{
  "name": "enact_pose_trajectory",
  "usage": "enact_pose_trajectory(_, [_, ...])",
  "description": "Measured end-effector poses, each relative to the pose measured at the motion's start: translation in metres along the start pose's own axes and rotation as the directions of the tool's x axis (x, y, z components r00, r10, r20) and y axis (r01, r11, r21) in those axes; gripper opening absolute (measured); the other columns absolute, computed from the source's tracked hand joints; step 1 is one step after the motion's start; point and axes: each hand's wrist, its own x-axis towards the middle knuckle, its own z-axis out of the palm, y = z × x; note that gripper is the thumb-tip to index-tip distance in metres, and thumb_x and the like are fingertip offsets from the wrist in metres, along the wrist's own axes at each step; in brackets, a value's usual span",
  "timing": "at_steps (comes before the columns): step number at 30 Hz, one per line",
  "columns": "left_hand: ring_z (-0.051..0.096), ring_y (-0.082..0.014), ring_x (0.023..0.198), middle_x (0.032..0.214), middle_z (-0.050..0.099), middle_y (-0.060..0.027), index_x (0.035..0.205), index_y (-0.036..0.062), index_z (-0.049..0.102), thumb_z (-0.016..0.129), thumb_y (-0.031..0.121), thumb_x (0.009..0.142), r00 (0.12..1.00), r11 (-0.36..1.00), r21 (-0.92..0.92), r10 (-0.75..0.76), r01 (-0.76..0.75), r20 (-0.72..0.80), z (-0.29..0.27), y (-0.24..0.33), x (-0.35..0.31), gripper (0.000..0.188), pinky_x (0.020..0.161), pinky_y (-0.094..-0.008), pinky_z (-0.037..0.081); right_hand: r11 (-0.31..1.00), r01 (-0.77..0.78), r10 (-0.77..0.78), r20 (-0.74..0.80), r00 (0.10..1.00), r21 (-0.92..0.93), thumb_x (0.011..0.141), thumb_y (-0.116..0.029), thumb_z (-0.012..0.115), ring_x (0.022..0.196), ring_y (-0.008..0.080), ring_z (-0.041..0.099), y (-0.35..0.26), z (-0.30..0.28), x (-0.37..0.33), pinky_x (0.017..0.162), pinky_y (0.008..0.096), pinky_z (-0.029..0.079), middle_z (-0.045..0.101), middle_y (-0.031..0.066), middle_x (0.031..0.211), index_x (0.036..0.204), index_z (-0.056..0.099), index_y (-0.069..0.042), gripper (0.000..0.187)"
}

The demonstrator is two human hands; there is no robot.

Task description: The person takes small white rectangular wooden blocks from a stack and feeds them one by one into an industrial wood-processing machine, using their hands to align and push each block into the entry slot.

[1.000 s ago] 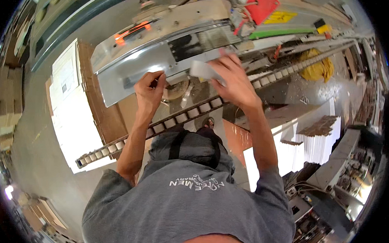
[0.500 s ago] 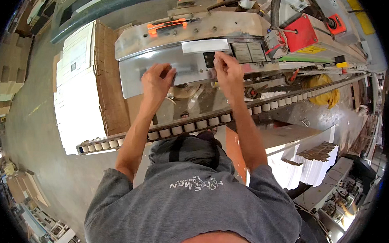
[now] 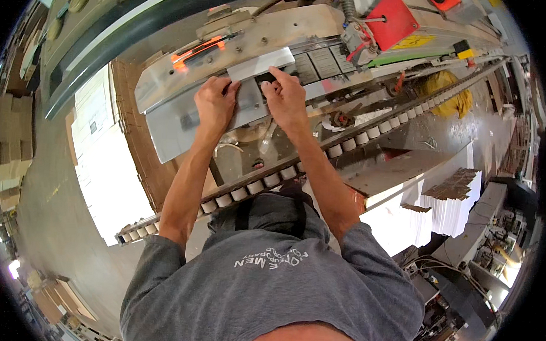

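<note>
A white strip (image 3: 262, 66) lies across the metal bed of a machine, with a bare sheet-metal plate (image 3: 174, 129) to its left and nearer. By the strip's left end is my left hand (image 3: 215, 104), its fingers drawn together in a pinch. Whatever sits between those fingertips is hidden. My right hand (image 3: 288, 101) is over the near edge of the strip, index finger stretched toward it and thumb apart, the other fingers curled. Just right of the strip, several grey rectangular pieces (image 3: 317, 64) lie in a row in the machine's track.
A roller rail (image 3: 254, 185) crosses in front of me, below my forearms. Stacked cardboard with white sheets (image 3: 106, 157) stands at the left. An orange-handled tool (image 3: 199, 51) rests on the machine's back plate. A red machine housing (image 3: 389, 20) rises at the far right. More white stacked sheets (image 3: 405, 216) stand at the right.
The view has turned, so the machine appears tilted. My left hand has come from over the metal plate to the strip's left end; my right hand has shifted onto the strip's near edge.
</note>
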Motion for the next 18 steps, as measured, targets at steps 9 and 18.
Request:
enact_pose_trajectory(9, [0.065, -0.0342, 0.080, 0.084, 0.066, -0.0097, 0.082, 0.0091, 0.070, 0.070, 0.030, 0.085, 0.987, 0.989, 0.145, -0.035, 0.012, 0.159, 0.065, 0.044, 0.028, 0.021, 0.072, -0.0447, 0.052, 0.953, 0.238, -0.276, -0.212, 0.938, -0.187, 0.084, -0.008, 0.068, 0.100, 0.0430, 0.056, 0.051, -0.036, 0.032, 0.094, 0.0497, 0.043, 0.064, 0.0235, 0.109, 0.115, 0.059, 0.006, 0.035])
enact_pose_trajectory(18, [0.065, -0.0355, 0.076, 0.078, 0.065, -0.0118, 0.075, 0.0081, 0.067, 0.071, 0.029, 0.082, 0.969, 0.975, 0.144, 0.141, -0.172, 0.201, 0.140, 0.084, 0.057, 0.022, 0.066, -0.0470, 0.051, 0.910, 0.274, -0.362, -0.272, 0.892, -0.311, 0.088, -0.009, 0.064, 0.104, 0.0428, 0.058, 0.084, -0.078, 0.046, 0.096, 0.0469, 0.044, 0.064, 0.0233, 0.120, 0.122, 0.061, 0.003, 0.036])
